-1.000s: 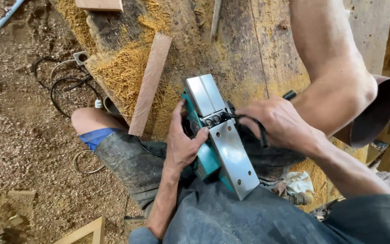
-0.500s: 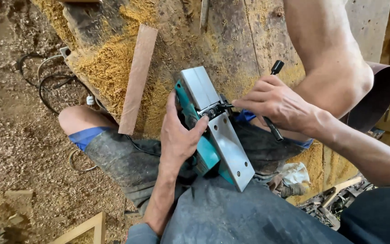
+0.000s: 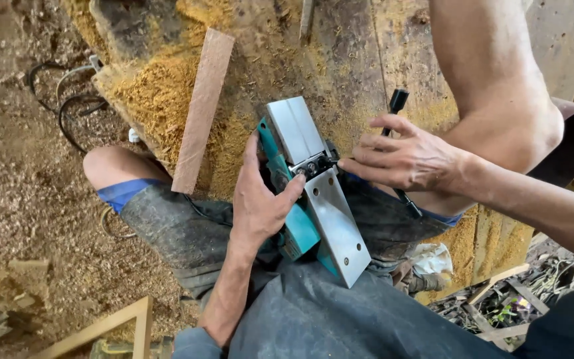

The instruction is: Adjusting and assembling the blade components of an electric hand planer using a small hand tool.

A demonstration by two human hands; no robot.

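— Where is the planer (image 3: 310, 193)?

— Upside down on the lap, sole up. The left hand (image 3: 260, 203) is clamped round its teal body.

— And the right hand (image 3: 403, 159)?

— Gripping a black-handled tool (image 3: 398, 101), fingertips at the blade drum. The blade work looks unfinished.

Planer (image 3: 313, 193) on lap, plank (image 3: 202, 110) left.

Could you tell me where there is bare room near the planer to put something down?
Free patches: the sawdust-strewn wood between the wooden strip and the planer, and the sawdust floor left of the knee. It is crowded around the planer, held by the left hand, with the right hand at its middle, and near the cables.
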